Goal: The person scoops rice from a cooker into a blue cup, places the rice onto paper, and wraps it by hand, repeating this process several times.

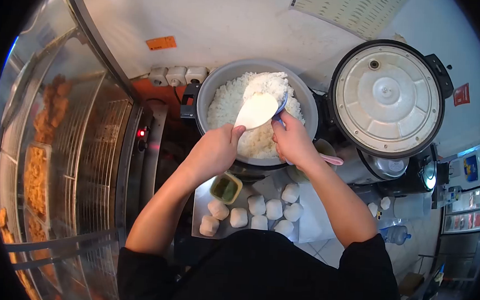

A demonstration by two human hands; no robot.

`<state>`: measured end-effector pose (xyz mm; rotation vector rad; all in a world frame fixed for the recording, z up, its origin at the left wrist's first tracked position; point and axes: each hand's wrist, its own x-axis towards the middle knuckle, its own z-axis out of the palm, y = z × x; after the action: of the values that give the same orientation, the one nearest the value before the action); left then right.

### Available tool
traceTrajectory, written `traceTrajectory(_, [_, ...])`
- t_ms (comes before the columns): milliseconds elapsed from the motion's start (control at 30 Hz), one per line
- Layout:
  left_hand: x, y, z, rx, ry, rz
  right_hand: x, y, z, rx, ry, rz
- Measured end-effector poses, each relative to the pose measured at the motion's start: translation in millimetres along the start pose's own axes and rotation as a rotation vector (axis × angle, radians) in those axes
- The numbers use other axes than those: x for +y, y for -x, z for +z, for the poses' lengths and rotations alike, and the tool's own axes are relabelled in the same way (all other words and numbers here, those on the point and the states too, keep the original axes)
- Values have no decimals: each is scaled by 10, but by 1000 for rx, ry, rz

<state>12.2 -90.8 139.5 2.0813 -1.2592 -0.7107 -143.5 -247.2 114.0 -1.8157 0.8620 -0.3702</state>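
A large cooker pot [204, 95] full of white rice [225, 104] stands in front of me. My left hand [216, 149] is closed around the handle of a white rice paddle [257, 110], whose blade lies against a heap of rice [267, 84]. Beneath that heap shows the edge of a blue bowl [283, 103], gripped by my right hand [295, 139] over the right side of the pot. Rice and paddle hide most of the bowl, so its depth cannot be seen.
Several white rounded rice portions [274, 209] sit on a metal tray [199, 202] near my body, beside a small square container [226, 188] with dark green contents. A pink handle [332, 159] sticks out by my right wrist. The cooker's raised lid [386, 98] is right; a glass food warmer [81, 140], left.
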Motion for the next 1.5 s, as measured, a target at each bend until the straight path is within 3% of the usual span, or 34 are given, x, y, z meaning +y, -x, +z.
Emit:
traceTrajectory(133, [12, -315, 11, -12, 5, 47, -152, -3, -32, 102, 230, -79])
traceTrajectory(333, [-44, -785, 203, 32, -318, 174, -52, -163, -32, 68, 383, -7])
traceTrajectory(400, [-83, -910, 243, 31, -288, 86, -122, -107, -107, -47, 213, 171])
traceTrajectory(567, [9, -845, -20, 189, -274, 136, -102, -27, -255, -46, -10, 153])
traceTrajectory(633, [158, -586, -44, 296, 82, 64, -112, -13, -329, -10, -117, 164])
traceTrajectory(667, [108, -558, 77, 323, 110, 142, -78, -51, -344, 36, -138, 174])
traceTrajectory(767, [236, -380, 405, 151, 86, 92, 112, -177, -264, 112, -155, 173])
traceTrajectory(833, [245, -467, 485, 154, 89, 38, 137, -245, -127, 227, 256, -80])
traceTrajectory(867, [231, -530, 486, 153, 88, -17, 180, -189, -109, 271, 312, -189])
traceTrajectory(967, [174, -732, 452, 77, -64, 60, 91, -141, -89, 214, 354, -124])
traceTrajectory(1100, [121, -1054, 512, 123, -106, 50, 229, -229, -188, 182, 319, -17])
traceTrajectory(1200, [213, -1167, 410, 107, -290, 65, 156, -60, -241, 118, 229, 74])
traceTrajectory(1267, [244, -1176, 285, 159, -295, -21, 218, 25, -220, 39, -165, 146])
traceTrajectory(1367, [-10, -1167, 201, 128, -432, -74, 78, 256, -276, 74, -288, 116])
traceTrajectory(1500, [132, -794, 135, 90, -458, -150, 3, 456, -528, -20, -611, 133])
